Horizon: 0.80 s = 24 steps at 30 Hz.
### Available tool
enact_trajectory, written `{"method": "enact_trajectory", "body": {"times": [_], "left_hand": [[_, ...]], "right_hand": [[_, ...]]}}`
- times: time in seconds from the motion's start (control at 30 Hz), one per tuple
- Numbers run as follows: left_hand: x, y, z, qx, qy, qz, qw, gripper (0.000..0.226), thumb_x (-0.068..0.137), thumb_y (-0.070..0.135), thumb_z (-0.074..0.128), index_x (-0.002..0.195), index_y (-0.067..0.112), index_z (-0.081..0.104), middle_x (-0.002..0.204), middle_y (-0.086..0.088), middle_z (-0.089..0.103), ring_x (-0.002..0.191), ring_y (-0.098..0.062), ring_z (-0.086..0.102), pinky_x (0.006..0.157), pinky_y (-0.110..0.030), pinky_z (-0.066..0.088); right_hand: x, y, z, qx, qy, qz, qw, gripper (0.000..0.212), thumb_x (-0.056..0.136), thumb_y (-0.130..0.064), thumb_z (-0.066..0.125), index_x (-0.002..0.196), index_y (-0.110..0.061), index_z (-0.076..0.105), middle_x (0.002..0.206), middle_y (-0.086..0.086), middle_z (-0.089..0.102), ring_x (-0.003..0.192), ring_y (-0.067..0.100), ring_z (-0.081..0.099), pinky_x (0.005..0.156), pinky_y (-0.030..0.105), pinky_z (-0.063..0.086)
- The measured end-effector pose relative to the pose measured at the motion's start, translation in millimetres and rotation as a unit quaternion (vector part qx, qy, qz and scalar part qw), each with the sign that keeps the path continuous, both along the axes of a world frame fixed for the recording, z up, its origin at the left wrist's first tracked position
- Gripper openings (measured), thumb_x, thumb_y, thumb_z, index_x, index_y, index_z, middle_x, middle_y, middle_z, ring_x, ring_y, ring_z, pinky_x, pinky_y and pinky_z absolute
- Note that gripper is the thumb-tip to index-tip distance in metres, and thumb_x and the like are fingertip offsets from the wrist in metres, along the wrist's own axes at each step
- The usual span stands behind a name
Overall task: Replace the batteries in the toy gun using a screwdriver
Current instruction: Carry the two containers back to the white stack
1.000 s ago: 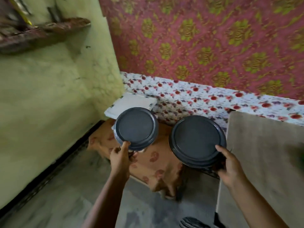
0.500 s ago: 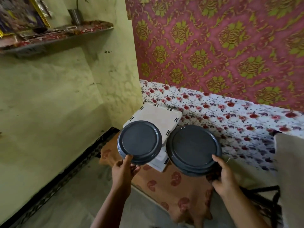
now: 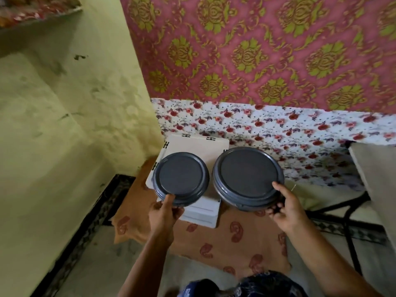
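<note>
Both hands are busy, left hand (image 3: 164, 211) pinching the near rim of the smaller lidded tub (image 3: 181, 179), right hand (image 3: 285, 207) gripping the bigger tub (image 3: 248, 176), side by side above the white box (image 3: 199, 146); toy gun and screwdriver nowhere in view.

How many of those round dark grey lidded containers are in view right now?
2. The smaller container is on the left, held by the left hand; the larger container is beside it on the right, held by the right hand. None looks hidden.
</note>
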State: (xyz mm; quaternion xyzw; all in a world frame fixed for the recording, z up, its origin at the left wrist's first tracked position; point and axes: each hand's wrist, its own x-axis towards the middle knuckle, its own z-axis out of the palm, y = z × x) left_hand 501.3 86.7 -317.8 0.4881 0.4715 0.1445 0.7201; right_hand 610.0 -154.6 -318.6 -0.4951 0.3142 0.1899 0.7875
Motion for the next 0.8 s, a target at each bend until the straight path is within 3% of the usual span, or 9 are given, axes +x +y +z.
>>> {"method": "enact_trajectory", "body": {"times": [0.17, 0.27, 0.37, 0.5, 0.53, 0.6, 0.67, 0.8], "left_hand": [[39.3, 40.6, -6.0, -0.018, 0.01, -0.059, 0.998, 0.021, 0.086, 0.014, 0.067, 0.071, 0.003, 0.057, 0.072, -0.015, 0.063, 0.067, -0.026, 0.062, 0.074, -0.037, 0.056], [62.8, 60.3, -14.3, -0.017, 0.029, -0.107, 0.994, 0.026, 0.087, 0.015, 0.066, 0.067, 0.002, 0.055, 0.064, -0.015, 0.062, 0.06, -0.024, 0.062, 0.068, -0.035, 0.057], [82.8, 72.9, -20.4, -0.052, 0.038, -0.13, 0.989, 0.027, 0.088, 0.014, 0.065, 0.067, 0.003, 0.053, 0.055, -0.011, 0.062, 0.056, -0.023, 0.061, 0.064, -0.035, 0.054], [102.8, 77.5, -22.5, -0.104, 0.05, -0.166, 0.979, 0.024, 0.089, 0.012, 0.063, 0.07, 0.002, 0.052, 0.068, -0.015, 0.056, 0.058, -0.023, 0.055, 0.057, -0.032, 0.052], [106.3, 77.6, -23.4, -0.104, 0.052, -0.175, 0.978, 0.024, 0.089, 0.012, 0.063, 0.069, 0.002, 0.052, 0.068, -0.014, 0.056, 0.055, -0.022, 0.056, 0.054, -0.031, 0.053], [112.6, 77.9, -25.3, -0.11, 0.054, -0.193, 0.973, 0.024, 0.089, 0.013, 0.063, 0.07, 0.003, 0.053, 0.069, -0.014, 0.057, 0.056, -0.021, 0.057, 0.048, -0.026, 0.056], [117.6, 77.7, -26.6, -0.128, 0.052, -0.213, 0.967, 0.023, 0.089, 0.012, 0.063, 0.071, 0.002, 0.053, 0.07, -0.015, 0.057, 0.062, -0.023, 0.057, 0.05, -0.029, 0.058], [122.5, 75.4, -26.5, -0.123, 0.057, -0.247, 0.959, 0.026, 0.09, 0.016, 0.063, 0.07, 0.003, 0.052, 0.07, -0.014, 0.056, 0.062, -0.022, 0.058, 0.056, -0.031, 0.058]], "right_hand": [[-15.5, 22.4, 2.9, 0.009, -0.019, -0.067, 0.998, 0.016, 0.088, -0.028, 0.058, 0.076, -0.019, 0.052, 0.031, -0.008, 0.024, 0.027, 0.007, 0.027, 0.034, 0.017, 0.025], [-37.3, 32.3, 4.9, 0.006, -0.034, -0.136, 0.99, 0.026, 0.088, -0.026, 0.057, 0.066, -0.015, 0.05, 0.031, -0.007, 0.036, 0.026, 0.005, 0.035, 0.033, 0.012, 0.031], [-56.8, 41.4, 5.7, 0.018, -0.065, -0.168, 0.983, 0.014, 0.09, -0.025, 0.054, 0.089, -0.013, 0.062, 0.054, -0.004, 0.065, 0.045, 0.008, 0.059, 0.044, 0.019, 0.047], [-84.2, 46.1, 2.6, 0.041, -0.075, -0.209, 0.974, 0.033, 0.089, -0.023, 0.046, 0.117, -0.008, 0.056, 0.098, 0.008, 0.067, 0.073, 0.016, 0.067, 0.053, 0.022, 0.054], [-92.1, 49.9, 5.2, 0.051, -0.07, -0.215, 0.973, 0.036, 0.084, -0.025, 0.052, 0.115, -0.007, 0.056, 0.093, 0.008, 0.065, 0.066, 0.014, 0.066, 0.049, 0.021, 0.052], [-104.2, 56.3, 4.3, 0.042, -0.049, -0.235, 0.97, 0.03, 0.075, -0.026, 0.059, 0.098, -0.006, 0.056, 0.062, 0.003, 0.062, 0.043, 0.008, 0.057, 0.037, 0.015, 0.043], [-113.9, 64.5, 5.4, 0.025, -0.029, -0.26, 0.965, 0.015, 0.081, -0.023, 0.055, 0.084, -0.009, 0.053, 0.049, -0.001, 0.056, 0.039, 0.007, 0.051, 0.035, 0.014, 0.04], [-126.3, 75.6, 2.2, -0.007, 0.015, -0.319, 0.947, 0.011, 0.088, -0.024, 0.054, 0.084, -0.014, 0.053, 0.078, 0.004, 0.047, 0.063, 0.012, 0.044, 0.057, 0.022, 0.038]]}}
